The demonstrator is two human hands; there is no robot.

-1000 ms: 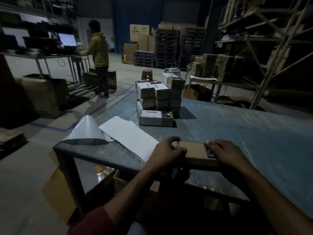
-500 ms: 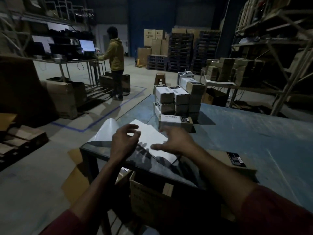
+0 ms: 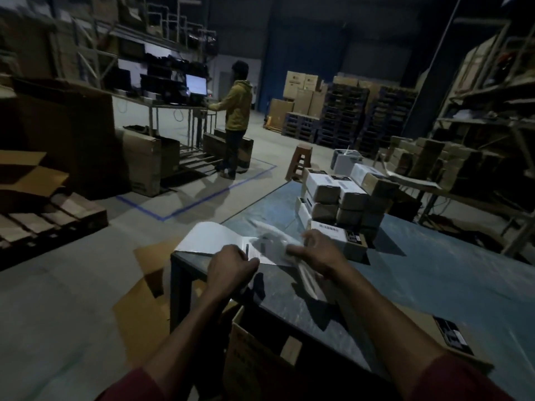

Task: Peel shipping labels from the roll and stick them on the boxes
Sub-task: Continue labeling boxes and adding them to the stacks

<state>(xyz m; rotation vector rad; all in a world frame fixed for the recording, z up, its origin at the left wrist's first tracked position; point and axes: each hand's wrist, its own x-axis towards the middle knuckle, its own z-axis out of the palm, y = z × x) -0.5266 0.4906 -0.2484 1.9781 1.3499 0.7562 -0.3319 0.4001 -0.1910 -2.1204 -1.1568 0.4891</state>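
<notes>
The peeling step is in hand; the left hand (image 3: 231,266) pinches the label strip (image 3: 228,241) at the table's (image 3: 419,270) near corner; the right hand (image 3: 317,253) pinches a blurred, lifting label (image 3: 270,246); next it likely needs a clean pull, then carrying to the box (image 3: 445,334) at right

Table (image 3: 434,270): metal top, blue-grey, scuffed, dull sheen.
Label sheet (image 3: 214,238): white paper, smooth, slight gloss, curled end.
Boxes (image 3: 338,198): matt brown cardboard w/ white paper labels.
Stool (image 3: 299,160): looks plastic, brown.
Floor (image 3: 72,299): concrete, matt.
Sleeves (image 3: 460,380): red cloth.
</notes>
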